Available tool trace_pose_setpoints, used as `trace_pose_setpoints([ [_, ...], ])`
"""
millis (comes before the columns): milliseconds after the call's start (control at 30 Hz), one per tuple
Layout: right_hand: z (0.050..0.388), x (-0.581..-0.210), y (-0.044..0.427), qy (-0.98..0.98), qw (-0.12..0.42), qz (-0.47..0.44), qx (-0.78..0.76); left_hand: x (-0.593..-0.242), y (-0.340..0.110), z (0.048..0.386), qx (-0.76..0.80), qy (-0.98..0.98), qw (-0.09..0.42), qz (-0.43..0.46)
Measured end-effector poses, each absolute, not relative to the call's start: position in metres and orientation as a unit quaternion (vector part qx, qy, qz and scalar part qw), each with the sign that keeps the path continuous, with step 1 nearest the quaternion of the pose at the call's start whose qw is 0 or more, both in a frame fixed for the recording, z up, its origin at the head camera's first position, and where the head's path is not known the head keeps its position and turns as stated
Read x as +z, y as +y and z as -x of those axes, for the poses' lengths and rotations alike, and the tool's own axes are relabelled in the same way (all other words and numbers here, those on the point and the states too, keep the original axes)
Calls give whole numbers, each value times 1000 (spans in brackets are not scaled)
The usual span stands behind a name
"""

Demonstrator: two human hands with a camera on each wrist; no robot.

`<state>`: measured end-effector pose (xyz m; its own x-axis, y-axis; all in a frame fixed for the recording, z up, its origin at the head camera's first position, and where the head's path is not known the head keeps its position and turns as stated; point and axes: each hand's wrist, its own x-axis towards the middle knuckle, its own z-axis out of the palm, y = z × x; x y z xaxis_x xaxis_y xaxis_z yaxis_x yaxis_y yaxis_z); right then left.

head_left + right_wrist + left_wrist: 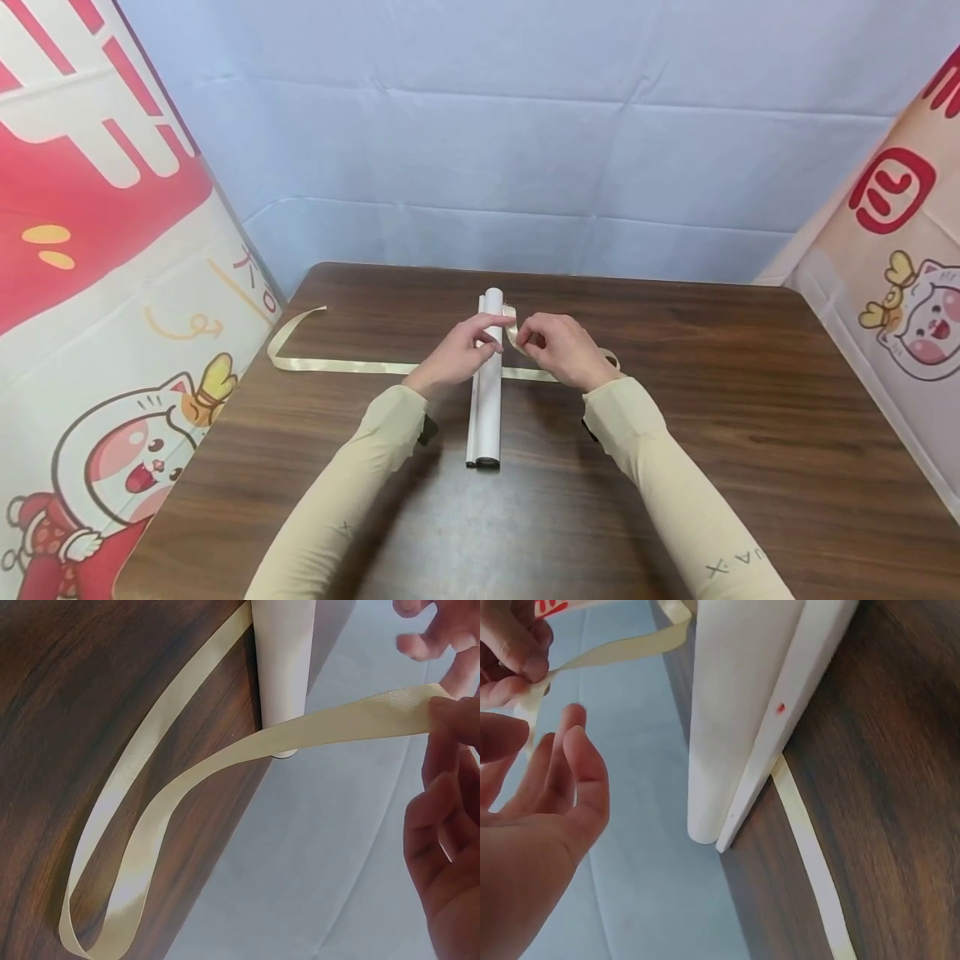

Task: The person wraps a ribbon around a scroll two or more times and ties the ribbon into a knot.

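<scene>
While my right hand (558, 346), just right of the white roll (490, 417), pinches the raised end of a cream ribbon (352, 366), my left hand (463, 346) hovers over the roll, fingers loosely bent, holding nothing. The roll lies near to far on the brown table (712, 467); the ribbon runs beneath it, curling at far left.

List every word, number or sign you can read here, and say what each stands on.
"X", "A": right sleeve; the next letter is unclear.
Left sleeve: one mark, too small.
Left drape: white strokes, cut off; tilted letters, unclear.
Right drape: red ringed sign, unreadable to me.
Roll, ribbon: no readable text.
</scene>
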<state>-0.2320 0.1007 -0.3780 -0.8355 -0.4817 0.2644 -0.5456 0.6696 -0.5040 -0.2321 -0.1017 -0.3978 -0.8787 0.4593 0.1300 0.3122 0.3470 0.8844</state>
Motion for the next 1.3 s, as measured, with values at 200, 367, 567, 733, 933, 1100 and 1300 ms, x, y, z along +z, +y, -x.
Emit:
trace_pose_setpoints([
  [200,233,-380,101,-913,53,-280,292,-397,-107,237,530,814,56,-230],
  [367,231,-384,102,-917,56,-284,275,-397,-116,241,519,829,42,-203],
  [567,229,-389,105,-921,48,-289,257,-401,-143,248,505,851,-5,-146],
  [733,228,-393,106,-921,39,-297,249,-402,-173,253,461,880,-44,-106],
  [933,224,-400,102,-920,21,-320,224,-405,-209,257,397,914,-59,-66],
  [1100,218,-403,95,-900,13,-390,194,-413,-239,256,338,940,-52,-11],
  [1300,209,-404,88,-881,0,-444,164,-425,-267,254,277,959,-32,47],
])
